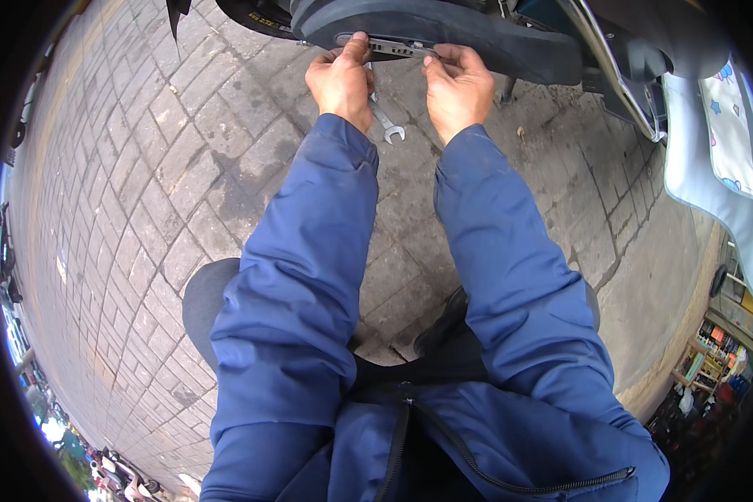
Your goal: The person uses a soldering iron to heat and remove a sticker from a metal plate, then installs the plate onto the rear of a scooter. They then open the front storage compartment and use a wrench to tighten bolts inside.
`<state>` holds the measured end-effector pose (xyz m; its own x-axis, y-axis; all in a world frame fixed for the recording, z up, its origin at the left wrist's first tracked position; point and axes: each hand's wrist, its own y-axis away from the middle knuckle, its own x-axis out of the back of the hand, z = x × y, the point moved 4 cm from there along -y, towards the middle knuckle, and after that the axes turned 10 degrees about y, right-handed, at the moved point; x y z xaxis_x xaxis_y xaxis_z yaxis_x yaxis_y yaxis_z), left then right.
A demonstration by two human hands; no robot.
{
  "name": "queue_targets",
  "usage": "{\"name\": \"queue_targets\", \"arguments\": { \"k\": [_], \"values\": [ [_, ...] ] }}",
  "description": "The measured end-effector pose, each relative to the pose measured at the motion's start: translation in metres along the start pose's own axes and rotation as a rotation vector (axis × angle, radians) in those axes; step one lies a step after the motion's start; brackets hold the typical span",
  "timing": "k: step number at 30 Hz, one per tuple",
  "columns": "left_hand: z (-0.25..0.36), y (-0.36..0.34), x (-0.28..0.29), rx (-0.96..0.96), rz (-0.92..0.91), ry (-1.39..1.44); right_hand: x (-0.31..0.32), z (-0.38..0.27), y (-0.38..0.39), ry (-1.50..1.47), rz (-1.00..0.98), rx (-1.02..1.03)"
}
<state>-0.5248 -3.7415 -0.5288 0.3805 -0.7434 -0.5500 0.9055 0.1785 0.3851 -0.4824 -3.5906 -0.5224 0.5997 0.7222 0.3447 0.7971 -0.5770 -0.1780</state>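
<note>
Both hands are at the lower edge of a scooter's long black side cover point(494, 38), near the top of the view. A narrow dark strip with light slots point(391, 48) lies along that edge; whether it is fixed to the cover I cannot tell. My left hand point(343, 82) is closed at the strip's left end, thumb pressed on its face and fingers curled behind. My right hand point(460, 90) pinches the other end between thumb and fingers. Below them, nearer my left wrist, an open-ended wrench point(386, 121) lies on the paving, its upper part partly hidden by that hand.
Part of a black tyre point(255, 18) shows at the upper left. To the right are a metal tube point(619, 75) on the scooter and a pale blue patterned cloth point(694, 151) hanging down. Shelves with goods point(715, 356) stand far right. Brick paving point(167, 167) spreads leftward.
</note>
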Motion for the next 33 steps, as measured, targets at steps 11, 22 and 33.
{"name": "queue_targets", "arguments": {
  "k": [11, 22, 33],
  "values": [
    [-0.003, 0.003, -0.002, 0.026, -0.021, 0.02, -0.008, 0.008, 0.001, -0.129, 0.052, -0.082],
    [-0.007, 0.0, 0.0, 0.031, -0.023, 0.024, -0.009, 0.009, -0.001, -0.165, 0.096, -0.131],
    [-0.011, 0.001, -0.003, 0.035, -0.059, 0.006, -0.009, 0.012, -0.001, -0.139, 0.04, -0.112]
  ]
}}
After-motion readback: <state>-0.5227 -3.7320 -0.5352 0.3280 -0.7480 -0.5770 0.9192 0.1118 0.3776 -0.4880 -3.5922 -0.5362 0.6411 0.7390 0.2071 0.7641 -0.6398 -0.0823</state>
